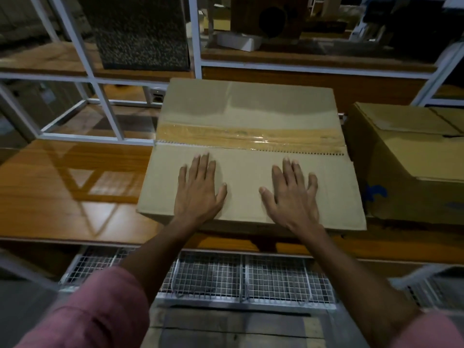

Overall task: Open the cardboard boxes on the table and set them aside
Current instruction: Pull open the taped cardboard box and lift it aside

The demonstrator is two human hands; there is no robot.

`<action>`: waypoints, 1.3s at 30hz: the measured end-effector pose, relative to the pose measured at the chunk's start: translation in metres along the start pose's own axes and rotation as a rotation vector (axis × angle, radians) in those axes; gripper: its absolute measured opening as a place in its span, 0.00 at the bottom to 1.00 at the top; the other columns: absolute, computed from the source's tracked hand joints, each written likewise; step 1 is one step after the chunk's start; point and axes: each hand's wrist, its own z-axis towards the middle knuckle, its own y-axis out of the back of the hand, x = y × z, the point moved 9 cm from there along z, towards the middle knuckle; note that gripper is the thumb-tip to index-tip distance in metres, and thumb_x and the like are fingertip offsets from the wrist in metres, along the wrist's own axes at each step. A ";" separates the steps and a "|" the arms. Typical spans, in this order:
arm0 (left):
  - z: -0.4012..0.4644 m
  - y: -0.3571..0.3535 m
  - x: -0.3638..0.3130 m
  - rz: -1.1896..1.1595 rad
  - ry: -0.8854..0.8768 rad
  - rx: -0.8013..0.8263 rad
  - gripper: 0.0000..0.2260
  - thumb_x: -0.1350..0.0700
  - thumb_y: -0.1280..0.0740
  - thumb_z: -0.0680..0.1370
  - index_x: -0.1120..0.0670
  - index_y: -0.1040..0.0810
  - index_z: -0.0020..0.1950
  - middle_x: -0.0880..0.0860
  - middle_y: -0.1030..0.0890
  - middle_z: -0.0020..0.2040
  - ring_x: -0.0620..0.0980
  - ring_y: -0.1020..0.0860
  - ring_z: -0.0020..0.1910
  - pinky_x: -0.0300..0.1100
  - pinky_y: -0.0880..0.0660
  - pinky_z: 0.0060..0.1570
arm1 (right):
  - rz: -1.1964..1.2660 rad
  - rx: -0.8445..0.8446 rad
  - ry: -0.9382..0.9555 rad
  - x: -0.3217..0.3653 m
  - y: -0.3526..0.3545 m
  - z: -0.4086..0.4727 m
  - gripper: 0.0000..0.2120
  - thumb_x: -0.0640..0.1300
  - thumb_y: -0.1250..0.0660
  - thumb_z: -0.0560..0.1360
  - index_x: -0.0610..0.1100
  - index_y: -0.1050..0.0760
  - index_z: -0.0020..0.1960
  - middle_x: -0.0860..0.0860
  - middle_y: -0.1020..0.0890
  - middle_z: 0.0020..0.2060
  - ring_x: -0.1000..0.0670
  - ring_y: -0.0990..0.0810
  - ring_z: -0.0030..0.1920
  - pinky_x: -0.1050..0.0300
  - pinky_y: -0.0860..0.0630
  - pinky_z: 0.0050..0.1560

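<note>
My left hand (197, 190) lies flat, fingers spread, on the near flap of the box (248, 121) at the bench (62, 187) centre. My right hand (292, 194) presses flat beside it, fingers spread too. Tape (251, 138) runs along the seam at 12 o'clock of both hands. A second box (411, 156) sits just beside at 3 o'clock.

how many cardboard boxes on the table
2. One taped box in the middle under both hands, left hand and right hand; a second box at the right edge, partly cut off. More may lie out of view.
</note>
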 end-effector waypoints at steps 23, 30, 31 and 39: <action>0.037 -0.048 0.032 0.091 -0.020 -0.110 0.36 0.38 0.50 0.82 0.58 0.55 0.83 0.58 0.59 0.83 0.58 0.58 0.82 0.72 0.53 0.73 | -0.156 -0.162 0.058 0.014 -0.055 0.049 0.36 0.63 0.49 0.80 0.43 0.45 0.82 0.41 0.54 0.82 0.40 0.56 0.81 0.28 0.53 0.74; 0.040 -0.076 0.041 0.069 -0.029 -0.137 0.38 0.37 0.48 0.80 0.58 0.53 0.83 0.58 0.55 0.83 0.59 0.55 0.82 0.73 0.54 0.73 | -0.138 -0.268 0.066 0.017 -0.076 0.050 0.36 0.61 0.46 0.81 0.40 0.43 0.80 0.38 0.47 0.81 0.37 0.50 0.81 0.26 0.51 0.74; 0.041 -0.078 0.042 0.074 -0.035 -0.140 0.39 0.36 0.47 0.80 0.58 0.53 0.83 0.59 0.54 0.83 0.59 0.54 0.82 0.73 0.54 0.73 | -0.131 -0.269 0.064 0.019 -0.077 0.050 0.35 0.61 0.47 0.81 0.40 0.42 0.80 0.37 0.47 0.80 0.37 0.50 0.81 0.26 0.52 0.74; 0.043 -0.076 0.040 0.084 -0.036 -0.143 0.39 0.36 0.45 0.81 0.59 0.52 0.83 0.59 0.53 0.83 0.60 0.52 0.82 0.73 0.51 0.72 | -0.148 -0.223 0.054 0.015 -0.062 0.059 0.33 0.64 0.43 0.77 0.46 0.35 0.76 0.39 0.40 0.77 0.36 0.43 0.78 0.30 0.48 0.72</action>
